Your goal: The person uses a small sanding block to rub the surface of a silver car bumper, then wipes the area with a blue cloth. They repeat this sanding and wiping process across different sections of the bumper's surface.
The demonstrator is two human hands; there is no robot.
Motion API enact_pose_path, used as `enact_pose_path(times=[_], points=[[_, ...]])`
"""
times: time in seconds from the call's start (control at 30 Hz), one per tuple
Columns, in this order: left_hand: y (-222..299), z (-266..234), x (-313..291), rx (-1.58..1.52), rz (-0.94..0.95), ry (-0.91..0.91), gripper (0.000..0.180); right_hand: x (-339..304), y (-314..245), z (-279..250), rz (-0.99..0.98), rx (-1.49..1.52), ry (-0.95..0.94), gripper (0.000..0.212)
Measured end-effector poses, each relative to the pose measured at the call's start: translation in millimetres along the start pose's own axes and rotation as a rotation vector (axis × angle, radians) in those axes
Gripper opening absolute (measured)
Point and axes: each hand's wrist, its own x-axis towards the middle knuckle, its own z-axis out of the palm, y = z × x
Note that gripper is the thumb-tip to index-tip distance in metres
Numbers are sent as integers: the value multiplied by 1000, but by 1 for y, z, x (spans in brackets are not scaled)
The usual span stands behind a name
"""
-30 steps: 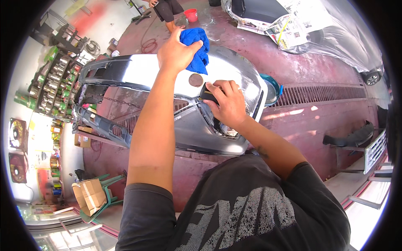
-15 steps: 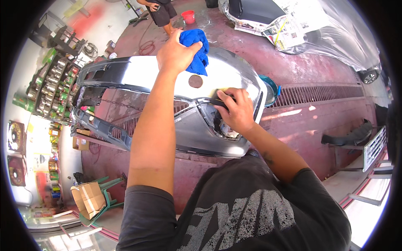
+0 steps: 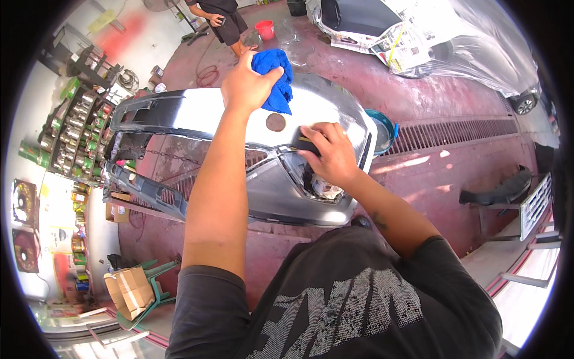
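The left hand (image 3: 244, 88) is pinching a blue cloth (image 3: 278, 78) between thumb and fingers, at the far edge of the car bumper (image 3: 326, 96). The right hand (image 3: 336, 152) is gripping a black block (image 3: 305, 141) (one yellowish stripe is visible on it), which is on the right part of the bumper. Just beside the bumper's right end there is a teal basin (image 3: 393, 133). Beyond the bumper are a red bucket (image 3: 265, 30) and another person (image 3: 230, 27); to its left, a shelf (image 3: 72, 134) carries many cans.
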Motion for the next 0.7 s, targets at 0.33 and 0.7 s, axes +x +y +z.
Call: enact_pose_path(times=[0.33,0.7], points=[[-2,-1,-3,9,-34,-45,78,1,20,-7,-53,16,-11,62],[6,-5,-6,4,-32,-74,86,-9,24,-11,-56,18,-6,61]])
